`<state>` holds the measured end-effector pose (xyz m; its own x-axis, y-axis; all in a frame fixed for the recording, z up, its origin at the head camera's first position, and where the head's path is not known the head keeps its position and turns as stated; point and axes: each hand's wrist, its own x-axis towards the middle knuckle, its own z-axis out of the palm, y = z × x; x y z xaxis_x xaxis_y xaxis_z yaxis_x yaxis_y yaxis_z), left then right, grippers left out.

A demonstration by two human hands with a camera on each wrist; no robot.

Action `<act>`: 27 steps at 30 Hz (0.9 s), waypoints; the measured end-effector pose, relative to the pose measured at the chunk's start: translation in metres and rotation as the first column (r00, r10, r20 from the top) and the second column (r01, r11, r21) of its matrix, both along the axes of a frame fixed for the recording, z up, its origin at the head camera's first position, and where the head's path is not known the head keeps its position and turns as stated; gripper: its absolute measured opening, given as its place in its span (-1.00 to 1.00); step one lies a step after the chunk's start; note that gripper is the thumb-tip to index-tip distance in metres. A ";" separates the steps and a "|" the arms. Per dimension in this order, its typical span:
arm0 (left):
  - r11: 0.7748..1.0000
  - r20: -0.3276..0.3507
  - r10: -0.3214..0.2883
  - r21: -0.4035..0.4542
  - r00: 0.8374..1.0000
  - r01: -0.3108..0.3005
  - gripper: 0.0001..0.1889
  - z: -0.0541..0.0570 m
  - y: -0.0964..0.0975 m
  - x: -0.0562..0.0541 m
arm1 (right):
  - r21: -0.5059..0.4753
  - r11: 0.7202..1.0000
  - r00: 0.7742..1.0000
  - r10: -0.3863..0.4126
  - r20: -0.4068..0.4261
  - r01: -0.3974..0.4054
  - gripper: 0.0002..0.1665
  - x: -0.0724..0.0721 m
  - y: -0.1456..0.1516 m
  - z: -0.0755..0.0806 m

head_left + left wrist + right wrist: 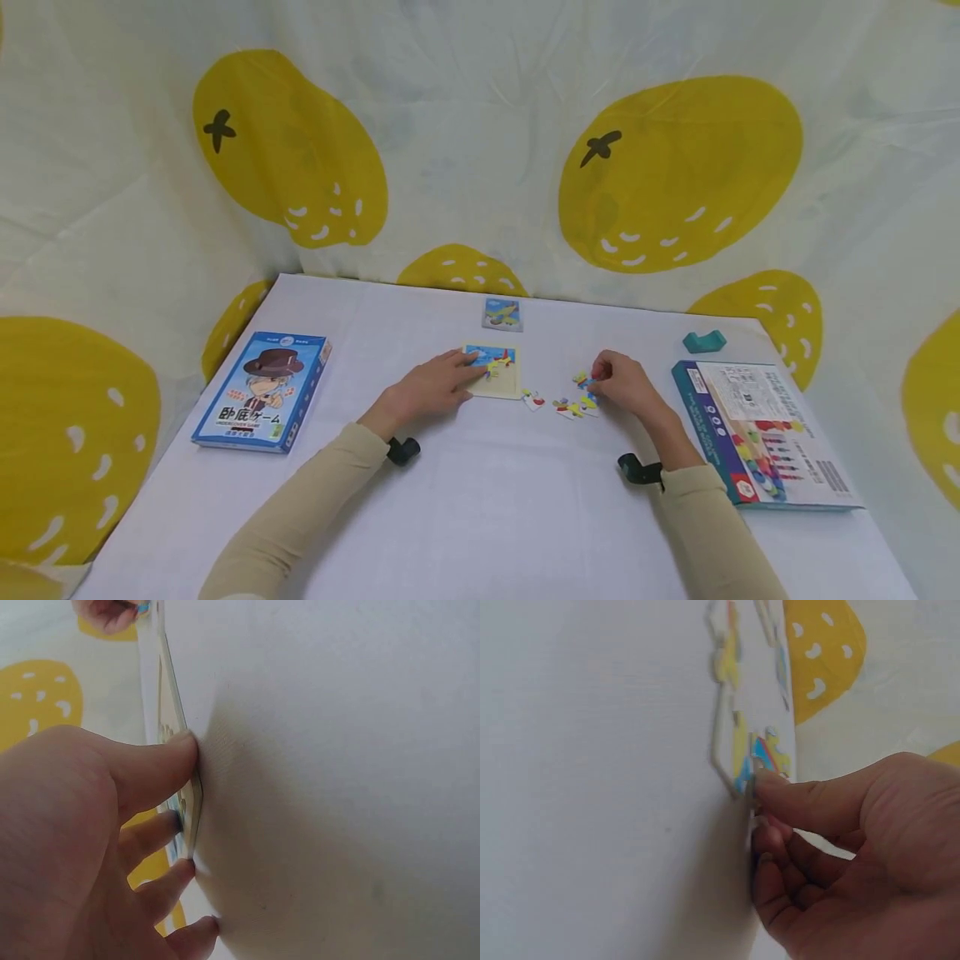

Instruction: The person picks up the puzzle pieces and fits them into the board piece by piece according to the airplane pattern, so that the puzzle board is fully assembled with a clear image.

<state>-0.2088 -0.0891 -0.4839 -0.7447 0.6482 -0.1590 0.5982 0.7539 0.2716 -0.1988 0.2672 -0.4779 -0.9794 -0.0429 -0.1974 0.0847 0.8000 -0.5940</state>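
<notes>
On the white cloth-covered table (480, 517) a small square cardboard puzzle board (496, 372), partly filled with a blue and yellow picture, lies in the middle. The left hand (432, 386) rests on its left edge with fingers stretched nearly straight; the left wrist view shows the thumb (161, 769) and fingertips pressing against the thin edge of the board (166, 712), holding it down rather than gripping it. To the right of the board, apart from it, a scatter of loose coloured puzzle pieces (564, 404) lies on the cloth. The right hand (625, 383) sits at the right end of that scatter, fingers curled, thumb and forefinger pinching 1 blue and yellow puzzle piece (759, 759) at the cloth surface; the same piece shows at its fingertips in the head view (585, 382). Behind the board lies a small picture card (502, 313). A blue game box with a cartoon figure in a hat (262, 390) lies far left, a large colourful box (761, 433) far right, and a teal block (704, 341) just behind it
</notes>
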 end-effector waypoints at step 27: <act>1.000 -0.039 -0.015 -0.004 0.999 0.015 -0.45 0.002 -0.001 0.002 | -0.225 0.974 0.988 0.006 -0.154 -0.041 -0.93 -0.013 -0.088 -0.008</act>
